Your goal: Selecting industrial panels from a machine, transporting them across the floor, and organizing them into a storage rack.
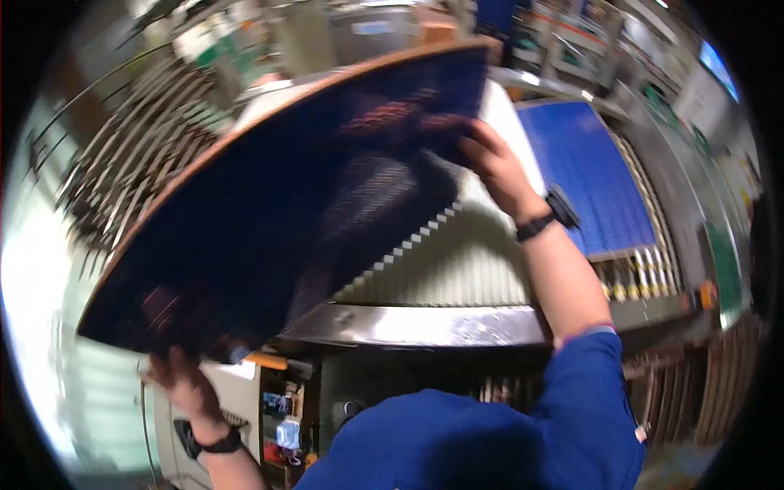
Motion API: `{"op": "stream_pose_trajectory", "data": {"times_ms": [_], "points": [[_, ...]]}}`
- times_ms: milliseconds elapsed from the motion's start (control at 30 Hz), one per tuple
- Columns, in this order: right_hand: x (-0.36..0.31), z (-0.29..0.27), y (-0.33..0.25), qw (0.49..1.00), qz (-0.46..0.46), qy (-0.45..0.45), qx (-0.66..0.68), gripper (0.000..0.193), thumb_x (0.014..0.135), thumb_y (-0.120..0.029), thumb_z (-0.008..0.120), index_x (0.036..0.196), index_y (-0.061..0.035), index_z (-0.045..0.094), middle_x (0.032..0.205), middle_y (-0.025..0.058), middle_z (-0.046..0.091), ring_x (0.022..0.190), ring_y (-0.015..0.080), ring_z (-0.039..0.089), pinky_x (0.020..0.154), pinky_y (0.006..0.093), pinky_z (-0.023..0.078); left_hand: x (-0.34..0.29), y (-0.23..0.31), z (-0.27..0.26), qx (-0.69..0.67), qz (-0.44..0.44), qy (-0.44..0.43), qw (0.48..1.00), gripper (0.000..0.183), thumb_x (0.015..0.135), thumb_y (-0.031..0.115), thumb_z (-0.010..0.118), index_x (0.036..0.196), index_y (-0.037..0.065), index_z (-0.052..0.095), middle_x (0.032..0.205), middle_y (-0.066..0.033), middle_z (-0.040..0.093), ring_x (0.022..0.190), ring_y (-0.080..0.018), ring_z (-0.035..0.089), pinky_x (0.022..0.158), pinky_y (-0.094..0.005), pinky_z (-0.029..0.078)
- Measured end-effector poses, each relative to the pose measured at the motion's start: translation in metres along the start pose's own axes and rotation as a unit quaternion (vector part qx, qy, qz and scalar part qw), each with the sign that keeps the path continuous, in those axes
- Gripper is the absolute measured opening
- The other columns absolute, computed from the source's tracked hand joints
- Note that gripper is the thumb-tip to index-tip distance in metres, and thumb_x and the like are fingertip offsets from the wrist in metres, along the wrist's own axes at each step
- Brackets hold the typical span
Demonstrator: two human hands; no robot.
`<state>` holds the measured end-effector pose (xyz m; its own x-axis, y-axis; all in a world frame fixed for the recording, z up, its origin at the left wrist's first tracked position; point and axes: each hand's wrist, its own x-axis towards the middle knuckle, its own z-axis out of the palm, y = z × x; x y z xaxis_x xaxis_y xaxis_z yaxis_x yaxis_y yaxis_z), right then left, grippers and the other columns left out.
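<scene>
A steel rail (425, 325) borders the pale, ribbed conveyor bed (465, 269); right of it, a bright blue panel (584, 171) lies on rollers (645, 276), and a slatted metal rack (147, 151) stands at the left. Held tilted partly over the bed is a large dark blue panel (261, 204): the left hand (186, 384), fingers slightly spread, grasps its lower edge; the right hand (502, 170), fingers curled, grips its right edge.

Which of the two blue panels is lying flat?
The brighter blue panel, to the right of the right hand; the darker panel is tilted up, held by that hand and the left hand.
</scene>
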<state>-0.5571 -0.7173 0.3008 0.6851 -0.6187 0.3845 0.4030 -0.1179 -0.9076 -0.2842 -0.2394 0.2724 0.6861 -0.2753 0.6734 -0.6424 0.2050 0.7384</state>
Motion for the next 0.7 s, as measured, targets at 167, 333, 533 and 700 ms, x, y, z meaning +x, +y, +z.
{"op": "stream_pose_trajectory", "data": {"times_ms": [167, 333, 533, 700], "points": [[-0.009, -0.007, 0.037, 0.996, 0.069, 0.046, 0.018, 0.036, 0.102, -0.016, 0.049, 0.136, -0.0039, 0.052, 0.124, 0.0015, 0.06, 0.109, 0.0101, 0.057, 0.095, 0.0266, 0.045, 0.005, 0.038, 0.011, -0.071, -0.13, 0.003, 0.989, 0.034, 0.1, 0.011, 0.052, 0.132, 0.002, 0.048, 0.132, -0.009, 0.055, 0.12, -0.0205, 0.051, 0.105, -0.0378, 0.038], [-0.008, 0.015, 0.033, 0.998, 0.041, 0.035, 0.035, 0.035, 0.103, -0.022, 0.05, 0.134, -0.0049, 0.053, 0.12, 0.001, 0.062, 0.106, 0.0106, 0.058, 0.093, 0.0273, 0.045, 0.01, 0.042, 0.021, -0.119, -0.15, 0.027, 0.981, 0.032, 0.1, 0.014, 0.052, 0.13, 0.004, 0.047, 0.13, -0.0106, 0.055, 0.122, -0.024, 0.051, 0.106, -0.0399, 0.038], [-0.012, 0.006, 0.043, 0.994, 0.103, 0.039, -0.01, 0.043, 0.104, -0.025, 0.047, 0.141, -0.0035, 0.045, 0.132, 0.0055, 0.057, 0.119, 0.0173, 0.055, 0.101, 0.0325, 0.043, 0.012, 0.05, 0.025, -0.117, -0.141, 0.028, 0.983, 0.031, 0.099, 0.012, 0.056, 0.129, 0.004, 0.05, 0.127, -0.008, 0.058, 0.116, -0.0193, 0.054, 0.101, -0.0343, 0.042], [-0.016, 0.009, 0.04, 0.995, 0.083, 0.063, 0.004, 0.039, 0.103, -0.027, 0.051, 0.135, -0.0051, 0.052, 0.121, 0.001, 0.061, 0.105, 0.0097, 0.056, 0.093, 0.0262, 0.043, 0.009, 0.043, 0.027, -0.098, -0.157, 0.038, 0.982, 0.032, 0.098, 0.012, 0.056, 0.129, 0.003, 0.049, 0.129, -0.0077, 0.055, 0.116, -0.0192, 0.053, 0.103, -0.0346, 0.041]]}}
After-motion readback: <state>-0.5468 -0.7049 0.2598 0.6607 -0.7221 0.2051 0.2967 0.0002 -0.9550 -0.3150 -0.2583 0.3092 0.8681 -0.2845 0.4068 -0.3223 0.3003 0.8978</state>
